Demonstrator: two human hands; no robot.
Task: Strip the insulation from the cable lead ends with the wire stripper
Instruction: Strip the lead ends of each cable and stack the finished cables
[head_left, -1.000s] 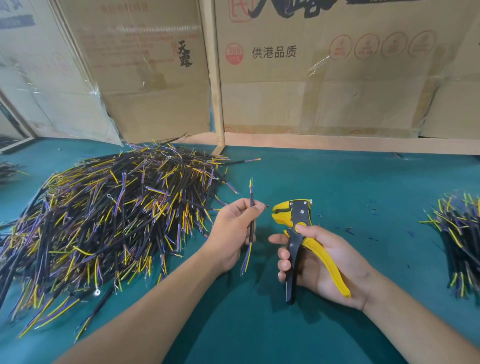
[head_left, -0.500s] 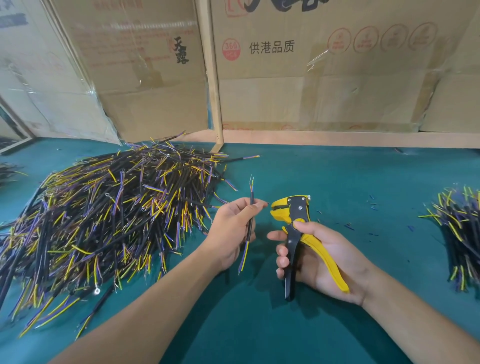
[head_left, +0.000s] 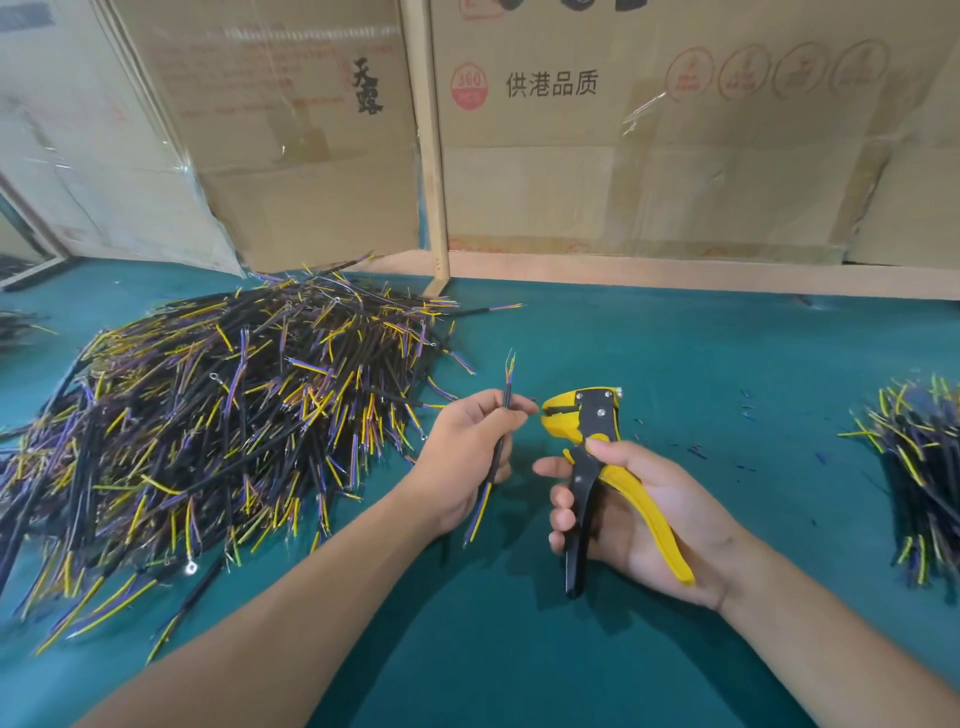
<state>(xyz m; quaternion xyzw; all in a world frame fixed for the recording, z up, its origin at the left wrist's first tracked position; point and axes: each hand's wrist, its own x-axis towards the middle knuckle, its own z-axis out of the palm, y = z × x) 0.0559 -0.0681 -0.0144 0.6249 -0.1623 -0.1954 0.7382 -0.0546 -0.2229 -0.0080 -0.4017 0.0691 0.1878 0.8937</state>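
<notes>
My left hand (head_left: 467, 447) pinches one short black cable (head_left: 500, 447) upright between thumb and fingers. Its coloured leads fan out at the top, and yellow and purple leads hang below the hand. My right hand (head_left: 639, 519) grips the yellow and black wire stripper (head_left: 592, 457) by its handles, with the jaws pointing left. The jaws sit just right of the cable, a small gap apart from my left fingertips.
A large heap of black cables (head_left: 208, 426) with yellow and purple leads covers the green table (head_left: 675, 353) on the left. A smaller bundle of cables (head_left: 919, 467) lies at the right edge. Small bits of insulation (head_left: 696, 452) are scattered between. Cardboard boxes (head_left: 623, 130) stand behind.
The stripper's jaws have drifted slightly closer to my left fingertips. The cable stays upright in my left hand.
</notes>
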